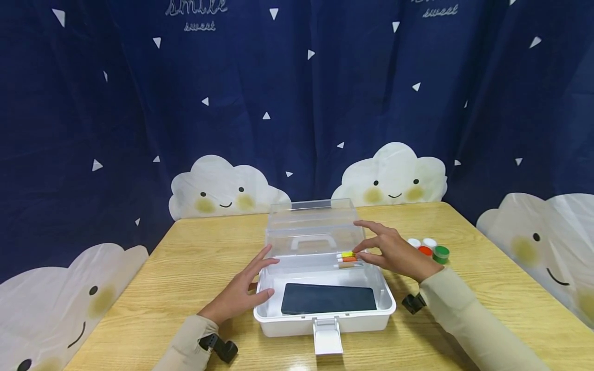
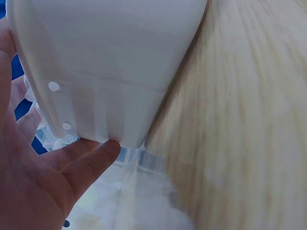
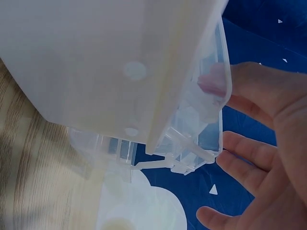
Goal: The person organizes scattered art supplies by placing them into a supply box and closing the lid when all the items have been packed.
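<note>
A white box (image 1: 278, 325) sits on the table with its transparent lid (image 1: 315, 239) raised at the back. A flat black rectangular slab (image 1: 328, 299) lies inside. In the raised rear tray are a small yellow tube with a white end (image 1: 347, 254), an orange one (image 1: 349, 259) and a brown stick (image 1: 347, 266). My right hand (image 1: 394, 252) pinches the yellow tube's right end between thumb and index finger; the tray wall blurs these fingertips in the right wrist view. My left hand (image 1: 238, 293) spreads its fingers along the box's left rim, two fingertips at its rear corner.
Right of the box stand small pots with white, red (image 1: 425, 251) and green lids (image 1: 441, 252). A white latch (image 1: 327, 337) hangs from the box's front. A dark blue curtain (image 1: 297, 103) with cloud prints hangs behind the wooden table (image 1: 218, 242).
</note>
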{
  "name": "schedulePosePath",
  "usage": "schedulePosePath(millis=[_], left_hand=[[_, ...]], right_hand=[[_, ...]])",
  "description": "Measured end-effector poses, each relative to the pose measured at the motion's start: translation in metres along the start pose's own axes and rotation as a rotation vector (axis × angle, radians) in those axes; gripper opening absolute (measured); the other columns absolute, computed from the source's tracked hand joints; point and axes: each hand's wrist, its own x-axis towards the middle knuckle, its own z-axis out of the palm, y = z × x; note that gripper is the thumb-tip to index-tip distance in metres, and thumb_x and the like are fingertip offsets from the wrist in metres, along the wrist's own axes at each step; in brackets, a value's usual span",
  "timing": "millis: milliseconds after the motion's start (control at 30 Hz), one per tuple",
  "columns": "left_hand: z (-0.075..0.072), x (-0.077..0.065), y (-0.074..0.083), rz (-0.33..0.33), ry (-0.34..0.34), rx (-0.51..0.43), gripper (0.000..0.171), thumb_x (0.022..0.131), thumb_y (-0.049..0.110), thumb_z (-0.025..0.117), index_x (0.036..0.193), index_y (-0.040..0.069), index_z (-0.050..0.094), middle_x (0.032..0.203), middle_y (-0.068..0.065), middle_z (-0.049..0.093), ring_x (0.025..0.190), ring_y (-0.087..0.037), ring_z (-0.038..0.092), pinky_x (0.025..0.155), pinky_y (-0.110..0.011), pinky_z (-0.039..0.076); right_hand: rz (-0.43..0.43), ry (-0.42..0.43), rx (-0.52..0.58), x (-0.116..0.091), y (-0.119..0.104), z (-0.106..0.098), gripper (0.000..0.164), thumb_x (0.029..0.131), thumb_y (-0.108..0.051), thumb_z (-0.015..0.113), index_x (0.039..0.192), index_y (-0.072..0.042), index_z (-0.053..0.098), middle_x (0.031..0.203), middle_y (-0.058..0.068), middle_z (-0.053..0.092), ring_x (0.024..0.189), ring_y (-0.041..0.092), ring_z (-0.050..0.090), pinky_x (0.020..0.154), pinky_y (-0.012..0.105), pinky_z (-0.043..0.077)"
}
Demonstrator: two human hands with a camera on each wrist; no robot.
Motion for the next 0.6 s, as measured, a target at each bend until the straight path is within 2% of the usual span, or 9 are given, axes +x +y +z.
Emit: schedulePosePath(millis=[167, 333, 600], left_hand=[[0.0004, -0.0003, 0.0001, 0.011, 0.001, -0.003, 0.064, 0.09, 0.014, 0.068, 0.144, 0.032, 0.04, 0.162, 0.002, 0.008, 0.141, -0.035, 0.026, 0.095, -0.048, 0.048], [0.0004, 0.0002, 0.0001, 0.006, 0.0, 0.011, 0.064, 0.09, 0.016, 0.068, 0.145, 0.03, 0.039, 0.162, 0.003, 0.007, 0.142, -0.032, 0.026, 0.095, -0.047, 0.049], [0.0006, 0.0001, -0.0011, 0.009, -0.001, 0.014, 0.064, 0.09, 0.014, 0.068, 0.145, 0.028, 0.039, 0.162, 0.003, 0.007, 0.141, -0.031, 0.027, 0.095, -0.046, 0.05]], right_hand=[[0.018, -0.006, 0.004, -0.0001, -0.0001, 0.0004, 0.014, 0.082, -0.025, 0.078, 0.096, -0.023, 0.078, 0.146, 0.013, 0.044, 0.127, 0.038, 0.046, 0.096, 0.058, 0.045], [0.037, -0.014, 0.012, 0.0002, 0.0002, -0.0003, 0.013, 0.083, -0.026, 0.077, 0.096, -0.023, 0.078, 0.146, 0.012, 0.044, 0.127, 0.037, 0.046, 0.096, 0.057, 0.046], [0.013, -0.004, 0.002, 0.0005, 0.0013, -0.0004, 0.013, 0.083, -0.025, 0.077, 0.096, -0.022, 0.078, 0.145, 0.013, 0.045, 0.127, 0.036, 0.047, 0.097, 0.057, 0.045]])
